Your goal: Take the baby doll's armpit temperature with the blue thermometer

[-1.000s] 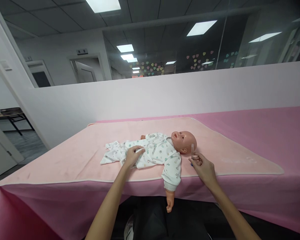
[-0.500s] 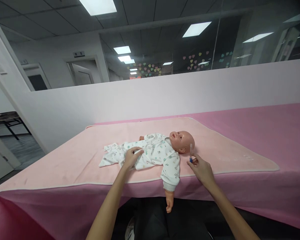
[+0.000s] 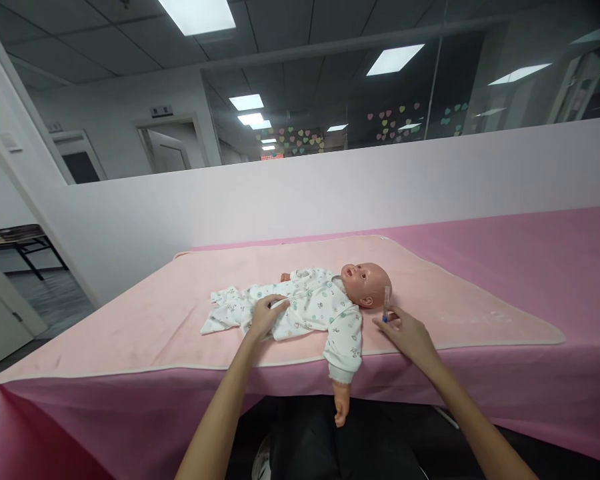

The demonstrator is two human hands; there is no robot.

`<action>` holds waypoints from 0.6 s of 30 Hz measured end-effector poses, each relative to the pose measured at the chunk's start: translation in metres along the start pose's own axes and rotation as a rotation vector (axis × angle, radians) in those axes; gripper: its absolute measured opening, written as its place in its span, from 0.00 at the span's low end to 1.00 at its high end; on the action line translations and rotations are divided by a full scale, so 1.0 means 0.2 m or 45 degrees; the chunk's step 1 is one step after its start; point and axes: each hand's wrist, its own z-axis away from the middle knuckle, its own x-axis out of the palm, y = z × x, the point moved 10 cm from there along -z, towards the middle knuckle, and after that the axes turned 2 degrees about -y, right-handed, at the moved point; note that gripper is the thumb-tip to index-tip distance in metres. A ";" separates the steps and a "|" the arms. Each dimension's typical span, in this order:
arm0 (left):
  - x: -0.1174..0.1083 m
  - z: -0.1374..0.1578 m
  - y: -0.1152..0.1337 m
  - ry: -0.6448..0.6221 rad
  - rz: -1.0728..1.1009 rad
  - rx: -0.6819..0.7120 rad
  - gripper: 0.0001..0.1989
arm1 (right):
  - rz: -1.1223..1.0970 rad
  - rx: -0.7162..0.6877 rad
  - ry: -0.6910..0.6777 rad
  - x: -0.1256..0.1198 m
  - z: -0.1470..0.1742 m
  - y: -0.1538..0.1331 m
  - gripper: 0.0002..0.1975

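Observation:
A baby doll (image 3: 307,303) in a white printed outfit lies on its back, head to the right, one arm hanging over the table's front edge. My left hand (image 3: 267,317) rests against the doll's side near the waist, fingers stretched over the cloth and thumb apart. Beside the doll's head, my right hand (image 3: 405,332) pinches a small clear tube with a blue end (image 3: 386,305). The tube stands nearly upright, blue end down between thumb and fingers. What the tube contains is too small to make out.
Under the doll is a peach mat (image 3: 145,300) on a table with a pink cloth (image 3: 525,260). A white low wall (image 3: 330,193) with glass above it runs along the back. A dark-legged side table (image 3: 25,247) stands far left.
The tube in my right hand has shifted slightly right and leans a little more. My left hand stays at the doll's waist. The view has moved slightly.

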 end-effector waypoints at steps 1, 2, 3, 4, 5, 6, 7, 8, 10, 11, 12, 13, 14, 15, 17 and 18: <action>0.00 0.00 0.00 -0.001 0.000 -0.002 0.13 | 0.007 0.032 0.012 -0.04 -0.02 -0.01 0.21; 0.00 0.00 0.00 -0.005 -0.002 -0.006 0.13 | 0.011 0.062 0.026 -0.09 -0.05 -0.02 0.22; 0.00 0.00 0.00 -0.007 -0.004 -0.010 0.13 | 0.015 0.080 0.029 -0.13 -0.08 -0.04 0.23; 0.00 0.00 0.01 -0.009 -0.007 -0.013 0.13 | 0.021 0.085 0.020 -0.15 -0.11 -0.06 0.23; 0.00 0.00 0.01 -0.007 -0.011 -0.014 0.13 | 0.032 0.080 0.003 -0.17 -0.14 -0.09 0.23; 0.00 0.00 0.01 -0.006 -0.016 -0.013 0.13 | 0.055 0.073 -0.020 -0.18 -0.17 -0.11 0.23; 0.00 0.00 0.01 -0.003 -0.019 -0.012 0.13 | 0.092 0.074 -0.048 -0.18 -0.19 -0.13 0.24; 0.00 0.00 0.01 0.000 -0.020 -0.011 0.13 | 0.147 0.088 -0.077 -0.18 -0.21 -0.14 0.24; 0.00 0.00 0.01 -0.001 -0.015 -0.004 0.13 | 0.270 0.141 -0.128 -0.15 -0.23 -0.14 0.25; 0.00 0.00 0.01 -0.002 -0.010 -0.001 0.13 | 0.310 0.162 -0.157 -0.13 -0.23 -0.13 0.26; 0.00 0.01 0.01 -0.003 -0.003 0.002 0.13 | 0.327 0.175 -0.187 -0.11 -0.23 -0.11 0.27; 0.00 0.01 0.01 -0.005 0.004 0.001 0.13 | 0.319 0.181 -0.217 -0.09 -0.23 -0.09 0.27; 0.00 0.01 0.01 -0.008 0.009 -0.002 0.13 | 0.297 0.185 -0.248 -0.07 -0.23 -0.07 0.28; 0.01 0.00 0.01 -0.011 0.011 -0.006 0.13 | 0.272 0.189 -0.277 -0.05 -0.22 -0.03 0.28; 0.00 0.00 0.01 -0.010 0.006 -0.018 0.13 | 0.271 0.221 -0.287 -0.04 -0.22 0.07 0.27; 0.00 0.00 0.01 -0.009 0.001 -0.021 0.13 | 0.298 0.243 -0.267 -0.05 -0.23 0.13 0.26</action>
